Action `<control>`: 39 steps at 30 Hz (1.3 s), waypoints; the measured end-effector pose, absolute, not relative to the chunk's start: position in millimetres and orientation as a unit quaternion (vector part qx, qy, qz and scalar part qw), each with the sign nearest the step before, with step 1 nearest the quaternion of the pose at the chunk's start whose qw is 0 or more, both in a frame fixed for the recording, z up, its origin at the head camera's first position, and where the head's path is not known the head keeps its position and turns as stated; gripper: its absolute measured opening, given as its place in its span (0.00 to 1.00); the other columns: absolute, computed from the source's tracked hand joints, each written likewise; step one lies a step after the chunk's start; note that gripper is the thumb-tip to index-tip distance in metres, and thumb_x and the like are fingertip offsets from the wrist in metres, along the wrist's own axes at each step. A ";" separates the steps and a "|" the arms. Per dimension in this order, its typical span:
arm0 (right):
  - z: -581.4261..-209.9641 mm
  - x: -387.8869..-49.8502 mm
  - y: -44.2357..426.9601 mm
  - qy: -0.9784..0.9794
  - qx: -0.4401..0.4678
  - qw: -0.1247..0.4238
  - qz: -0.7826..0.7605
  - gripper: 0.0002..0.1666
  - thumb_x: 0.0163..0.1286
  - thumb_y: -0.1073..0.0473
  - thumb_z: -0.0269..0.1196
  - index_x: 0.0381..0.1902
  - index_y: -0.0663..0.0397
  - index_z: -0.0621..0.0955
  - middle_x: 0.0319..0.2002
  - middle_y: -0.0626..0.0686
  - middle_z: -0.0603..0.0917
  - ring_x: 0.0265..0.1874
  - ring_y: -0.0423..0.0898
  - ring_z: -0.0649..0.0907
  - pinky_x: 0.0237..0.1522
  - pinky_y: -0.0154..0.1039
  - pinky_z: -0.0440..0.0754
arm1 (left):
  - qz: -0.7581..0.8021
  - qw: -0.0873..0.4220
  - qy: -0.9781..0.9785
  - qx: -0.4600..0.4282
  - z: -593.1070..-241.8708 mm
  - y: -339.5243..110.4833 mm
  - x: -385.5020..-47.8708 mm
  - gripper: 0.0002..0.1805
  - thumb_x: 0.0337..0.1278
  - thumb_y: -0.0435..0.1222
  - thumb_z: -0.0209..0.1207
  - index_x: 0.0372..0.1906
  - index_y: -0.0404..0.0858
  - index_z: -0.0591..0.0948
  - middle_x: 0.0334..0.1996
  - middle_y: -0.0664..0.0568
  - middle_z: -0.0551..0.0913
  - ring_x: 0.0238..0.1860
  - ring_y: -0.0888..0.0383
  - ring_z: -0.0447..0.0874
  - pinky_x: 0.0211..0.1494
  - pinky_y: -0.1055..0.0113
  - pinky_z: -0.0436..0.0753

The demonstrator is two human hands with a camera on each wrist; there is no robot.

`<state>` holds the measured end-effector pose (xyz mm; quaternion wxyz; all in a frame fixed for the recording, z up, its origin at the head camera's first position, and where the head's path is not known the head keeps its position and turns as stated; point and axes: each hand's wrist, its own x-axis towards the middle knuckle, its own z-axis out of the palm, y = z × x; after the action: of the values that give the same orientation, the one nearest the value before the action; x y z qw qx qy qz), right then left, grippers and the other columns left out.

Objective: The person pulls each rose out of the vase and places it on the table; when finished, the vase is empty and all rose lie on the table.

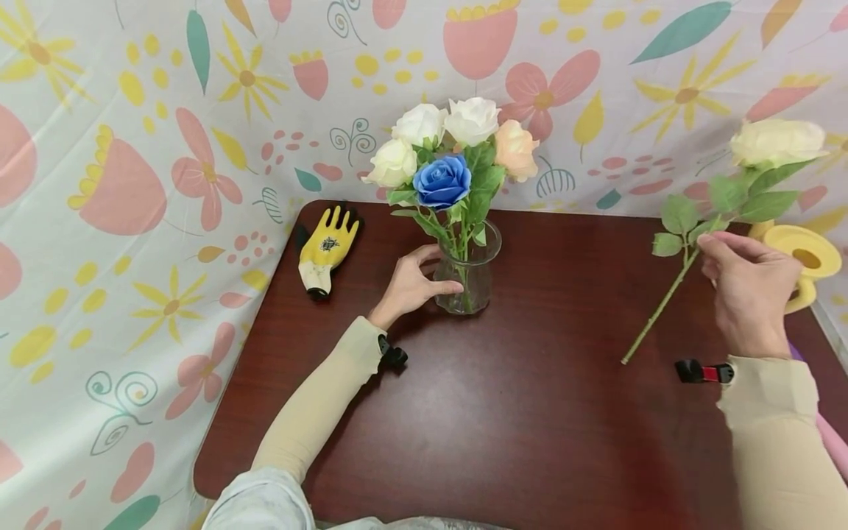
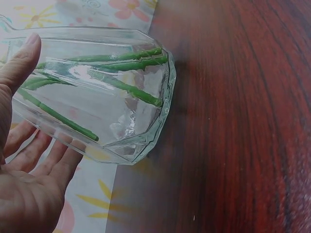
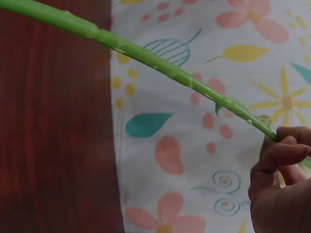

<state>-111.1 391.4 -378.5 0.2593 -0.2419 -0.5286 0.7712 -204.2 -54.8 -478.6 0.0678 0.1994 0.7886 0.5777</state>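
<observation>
A clear glass vase (image 1: 482,283) stands on the brown table (image 1: 530,419), holding a blue rose (image 1: 442,181), a peach rose (image 1: 517,151) and several white or cream ones. My left hand (image 1: 411,283) holds the vase's left side, thumb in front and fingers behind. Through the glass (image 2: 114,104) in the left wrist view, green stem ends show near the base. Off to the right, my right hand (image 1: 758,294) pinches the stem of a cream-white rose (image 1: 776,144) just below its leaves. The bare lower stem (image 3: 160,63) slants down over the table.
A yellow and white work glove (image 1: 326,249) lies at the back left. Behind my right hand is a yellow watering can (image 1: 798,250), partly hidden. Something pink (image 1: 832,445) shows beside my right forearm. Flower-patterned cloth (image 1: 218,147) hangs behind and left of the table.
</observation>
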 end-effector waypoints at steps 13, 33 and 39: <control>-402.7 -96.5 422.3 -0.650 -0.227 0.115 0.716 0.08 0.68 0.67 0.77 0.34 0.47 0.96 0.26 0.39 0.93 0.20 0.33 0.88 0.26 0.23 0.87 | 0.583 0.066 0.786 0.196 -480.3 -55.0 -206.6 0.40 0.52 0.37 0.84 0.71 0.38 0.81 0.65 0.42 0.86 0.69 0.43 0.87 0.75 0.53 0.87; -442.0 -104.7 466.7 -0.774 -0.248 -0.053 0.580 0.15 0.77 0.52 0.71 0.31 0.23 0.93 0.23 0.31 0.90 0.20 0.28 0.82 0.12 0.38 0.63 | 0.587 0.062 0.783 0.195 -476.6 -56.1 -205.8 0.39 0.52 0.36 0.84 0.71 0.36 0.81 0.65 0.40 0.86 0.68 0.41 0.88 0.75 0.49 0.87; -452.6 -104.6 476.5 -0.779 -0.234 -0.087 0.575 0.20 0.81 0.54 0.68 0.30 0.21 0.93 0.25 0.29 0.90 0.22 0.25 0.81 0.14 0.29 0.68 | 0.592 0.065 0.779 0.197 -477.4 -55.0 -204.8 0.39 0.52 0.35 0.84 0.70 0.36 0.81 0.64 0.40 0.87 0.68 0.40 0.88 0.75 0.50 0.87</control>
<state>-104.6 476.5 -452.6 -0.0870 -0.2344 -0.7794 0.5745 -204.8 -55.0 -477.4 0.0651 0.1973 0.7789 0.5917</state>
